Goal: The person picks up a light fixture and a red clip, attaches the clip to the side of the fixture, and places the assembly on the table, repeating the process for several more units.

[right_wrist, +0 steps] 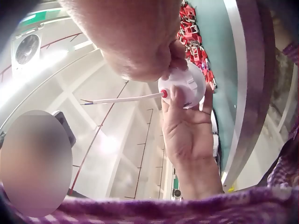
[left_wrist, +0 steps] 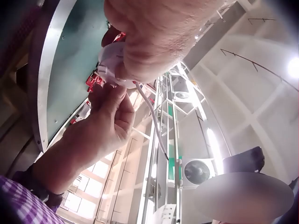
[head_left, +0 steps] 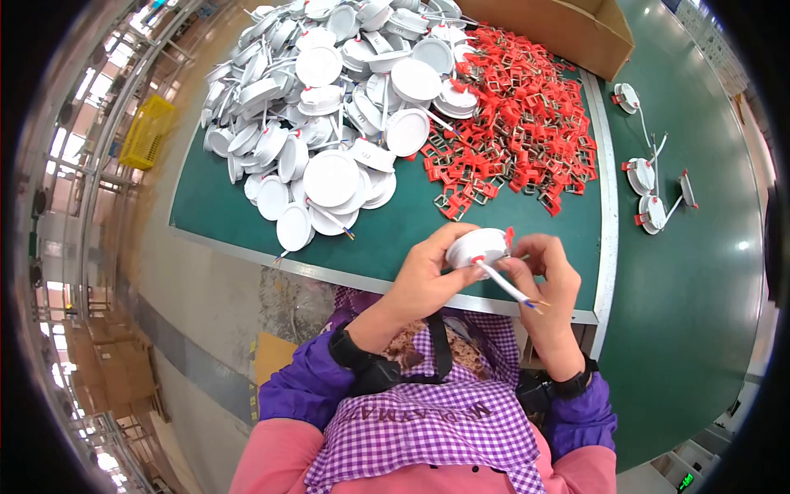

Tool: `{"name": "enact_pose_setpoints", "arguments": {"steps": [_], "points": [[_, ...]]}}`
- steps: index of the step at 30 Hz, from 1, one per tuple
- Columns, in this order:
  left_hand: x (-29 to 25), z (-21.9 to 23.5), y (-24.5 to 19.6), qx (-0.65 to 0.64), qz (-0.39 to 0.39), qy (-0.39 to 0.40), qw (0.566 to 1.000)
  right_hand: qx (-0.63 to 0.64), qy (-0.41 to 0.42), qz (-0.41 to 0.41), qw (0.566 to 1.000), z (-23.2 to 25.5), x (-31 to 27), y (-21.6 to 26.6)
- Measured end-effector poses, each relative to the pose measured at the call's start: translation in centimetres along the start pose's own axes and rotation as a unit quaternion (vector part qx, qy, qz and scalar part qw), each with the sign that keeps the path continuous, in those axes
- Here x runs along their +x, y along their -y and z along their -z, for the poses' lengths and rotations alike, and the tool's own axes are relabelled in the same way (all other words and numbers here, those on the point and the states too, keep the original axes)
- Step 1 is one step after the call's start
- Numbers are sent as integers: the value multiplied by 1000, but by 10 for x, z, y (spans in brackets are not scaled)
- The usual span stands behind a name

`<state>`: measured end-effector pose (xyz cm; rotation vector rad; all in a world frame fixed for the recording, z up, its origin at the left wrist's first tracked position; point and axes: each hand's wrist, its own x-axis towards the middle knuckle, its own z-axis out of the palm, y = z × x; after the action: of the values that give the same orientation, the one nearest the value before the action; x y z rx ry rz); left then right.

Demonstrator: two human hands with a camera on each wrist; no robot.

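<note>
A round white lamp housing (head_left: 477, 247) with a white cable (head_left: 506, 284) is held above the table's near edge. The left hand (head_left: 424, 276) grips its left side, thumb below and fingers behind. At its right rim, beside a red clip (head_left: 509, 237), the right hand (head_left: 543, 284) has its fingers bent, thumb and fingertips close together. In the left wrist view the right hand (left_wrist: 100, 123) pinches at the rim of the housing (left_wrist: 110, 60). The right wrist view shows the left hand (right_wrist: 191, 135) under the housing (right_wrist: 184, 86); what the right fingertips touch is hidden there.
A large pile of white lamps (head_left: 329, 177) lies at the back left of the green table (head_left: 395, 255), with a heap of red clips (head_left: 527, 123) beside it. Behind stands a cardboard box (head_left: 568, 33). Several lamps with red clips (head_left: 652, 212) lie on the right-hand green surface (head_left: 691, 329).
</note>
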<state>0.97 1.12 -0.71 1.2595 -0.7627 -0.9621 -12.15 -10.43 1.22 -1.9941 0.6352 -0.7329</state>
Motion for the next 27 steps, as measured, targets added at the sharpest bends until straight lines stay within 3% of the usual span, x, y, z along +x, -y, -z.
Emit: {"name": "enact_pose_setpoints", "arguments": {"steps": [1, 4, 11, 16, 20, 23, 27], "points": [[-2, 1, 2, -2, 0, 3, 1000, -3, -2, -2, 1000, 0, 0, 0], [-7, 3, 4, -140, 25, -3, 990, 188, 79, -152, 967, 1, 2, 4], [-9, -4, 0, -132, 54, -10, 990, 200, 75, -175, 961, 3, 3, 3], [-8, 0, -1, -110, 82, -8, 990, 153, 126, -204, 959, 4, 9, -2], [-3, -2, 4, -127, 89, -26, 988, 155, 150, -158, 964, 9, 16, -20], [3, 8, 1, -86, 69, -32, 993, 62, 87, -231, 967, 16, 30, -23], [1, 13, -5, -57, 65, -52, 995, -170, 38, -129, 976, 15, 47, -39]]}}
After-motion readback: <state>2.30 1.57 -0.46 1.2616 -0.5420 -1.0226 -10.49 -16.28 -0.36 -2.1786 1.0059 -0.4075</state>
